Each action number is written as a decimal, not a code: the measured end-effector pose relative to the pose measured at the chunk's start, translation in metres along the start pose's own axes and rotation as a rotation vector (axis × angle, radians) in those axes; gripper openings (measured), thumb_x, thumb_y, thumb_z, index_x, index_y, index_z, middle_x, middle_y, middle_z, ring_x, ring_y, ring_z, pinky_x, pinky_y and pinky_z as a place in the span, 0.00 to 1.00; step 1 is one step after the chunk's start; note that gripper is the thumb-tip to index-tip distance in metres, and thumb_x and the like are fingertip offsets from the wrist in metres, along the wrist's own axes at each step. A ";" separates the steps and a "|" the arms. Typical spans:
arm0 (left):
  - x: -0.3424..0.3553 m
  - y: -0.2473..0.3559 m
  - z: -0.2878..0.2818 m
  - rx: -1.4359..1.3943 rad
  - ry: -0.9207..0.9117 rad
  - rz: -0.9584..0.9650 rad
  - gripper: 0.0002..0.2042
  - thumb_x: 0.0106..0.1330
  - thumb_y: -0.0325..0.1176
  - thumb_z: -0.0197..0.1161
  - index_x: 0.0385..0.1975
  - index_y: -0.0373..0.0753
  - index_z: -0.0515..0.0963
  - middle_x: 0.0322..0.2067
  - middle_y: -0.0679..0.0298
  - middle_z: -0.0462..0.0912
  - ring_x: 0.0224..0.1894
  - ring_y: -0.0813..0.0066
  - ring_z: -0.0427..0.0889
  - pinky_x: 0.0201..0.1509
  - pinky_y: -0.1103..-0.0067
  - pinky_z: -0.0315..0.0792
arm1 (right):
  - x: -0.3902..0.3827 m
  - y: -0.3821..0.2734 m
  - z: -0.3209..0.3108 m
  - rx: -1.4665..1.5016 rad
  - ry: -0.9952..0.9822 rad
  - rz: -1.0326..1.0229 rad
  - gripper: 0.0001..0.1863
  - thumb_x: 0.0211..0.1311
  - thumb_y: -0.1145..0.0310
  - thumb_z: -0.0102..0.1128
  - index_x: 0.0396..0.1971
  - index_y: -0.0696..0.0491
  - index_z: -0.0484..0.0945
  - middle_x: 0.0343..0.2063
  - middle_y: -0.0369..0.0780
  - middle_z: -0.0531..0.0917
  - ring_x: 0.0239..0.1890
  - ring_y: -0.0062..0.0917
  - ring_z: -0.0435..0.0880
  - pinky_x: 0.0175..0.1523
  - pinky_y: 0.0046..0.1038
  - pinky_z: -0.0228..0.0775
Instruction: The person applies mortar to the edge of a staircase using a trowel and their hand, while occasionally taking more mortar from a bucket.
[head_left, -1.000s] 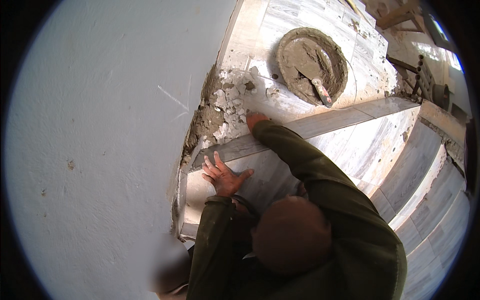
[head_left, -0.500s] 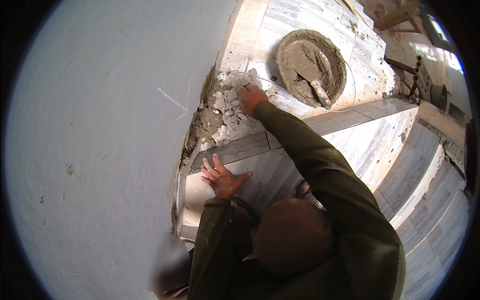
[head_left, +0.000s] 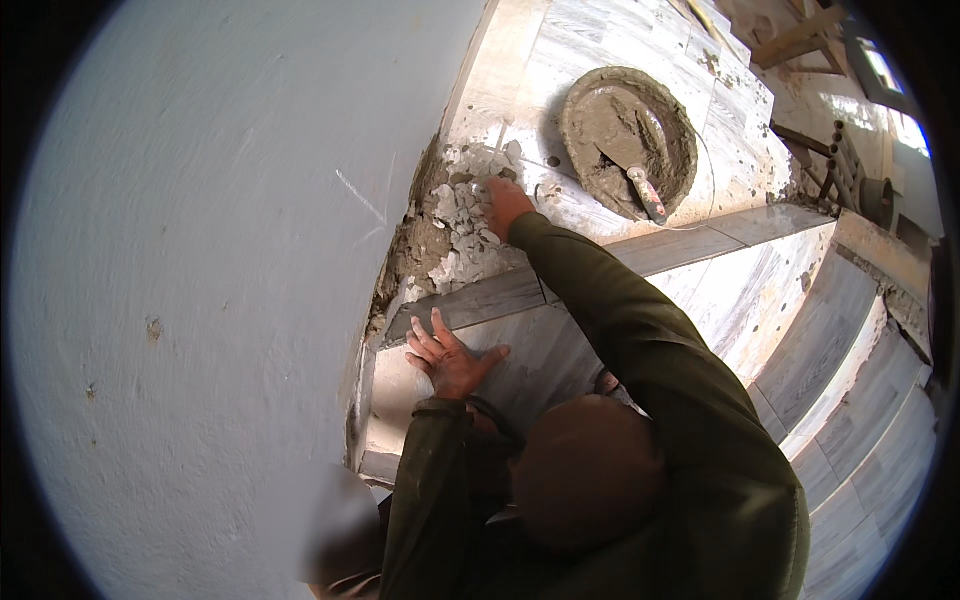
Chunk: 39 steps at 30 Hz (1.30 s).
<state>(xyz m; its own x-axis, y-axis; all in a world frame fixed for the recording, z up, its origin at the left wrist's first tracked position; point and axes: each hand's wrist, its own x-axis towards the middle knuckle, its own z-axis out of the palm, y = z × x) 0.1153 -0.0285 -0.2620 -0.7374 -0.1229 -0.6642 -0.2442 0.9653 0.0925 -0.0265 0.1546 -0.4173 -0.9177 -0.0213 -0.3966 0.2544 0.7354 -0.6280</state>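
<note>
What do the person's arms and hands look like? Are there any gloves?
The left sleeve and right sleeve are long and dark olive green, reaching the wrists. No gloves: the left hand and right hand are bare. What looks like pale dust marks the left fingertips.

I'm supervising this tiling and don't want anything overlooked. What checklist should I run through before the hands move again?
1. Left hand placement: ok; fingers spread, fingertips at the grey edge tile.
2. Right hand empty: cannot tell; it is down at the rubble chips, fingertips partly hidden.
3. Ground beside the painted wall clear: not ok; chips lie scattered there.
4. Trowel parked: ok; blade in the mortar, handle toward the near rim.
5. Mortar on hand: ok; the round pan holds plenty.
6. Gloves worn: not ok; both hands are bare.
</note>
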 end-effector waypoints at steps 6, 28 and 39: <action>0.001 0.001 -0.008 -0.016 -0.067 -0.025 0.67 0.31 0.68 0.72 0.67 0.40 0.37 0.66 0.40 0.35 0.67 0.36 0.32 0.64 0.44 0.29 | -0.017 0.005 -0.024 0.317 -0.003 0.094 0.25 0.47 0.59 0.69 0.43 0.54 0.74 0.35 0.50 0.80 0.39 0.43 0.79 0.45 0.37 0.71; 0.003 0.002 -0.005 0.002 -0.102 0.005 0.67 0.33 0.68 0.71 0.67 0.38 0.35 0.66 0.37 0.33 0.66 0.31 0.34 0.64 0.42 0.30 | 0.017 0.026 -0.031 0.328 -0.046 0.142 0.15 0.49 0.62 0.64 0.37 0.53 0.81 0.32 0.46 0.82 0.37 0.37 0.81 0.45 0.33 0.73; 0.003 0.008 0.003 -0.016 -0.108 0.024 0.67 0.34 0.73 0.66 0.67 0.35 0.37 0.65 0.36 0.33 0.66 0.31 0.32 0.64 0.43 0.28 | -0.083 -0.082 -0.036 1.178 -0.545 0.054 0.13 0.54 0.71 0.60 0.37 0.63 0.77 0.25 0.42 0.83 0.26 0.21 0.82 0.31 0.23 0.74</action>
<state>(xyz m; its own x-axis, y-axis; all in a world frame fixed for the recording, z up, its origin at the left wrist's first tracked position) 0.1133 -0.0204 -0.2655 -0.6715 -0.0733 -0.7374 -0.2381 0.9637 0.1210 0.0181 0.1208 -0.3086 -0.7269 -0.4864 -0.4848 0.6562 -0.2837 -0.6993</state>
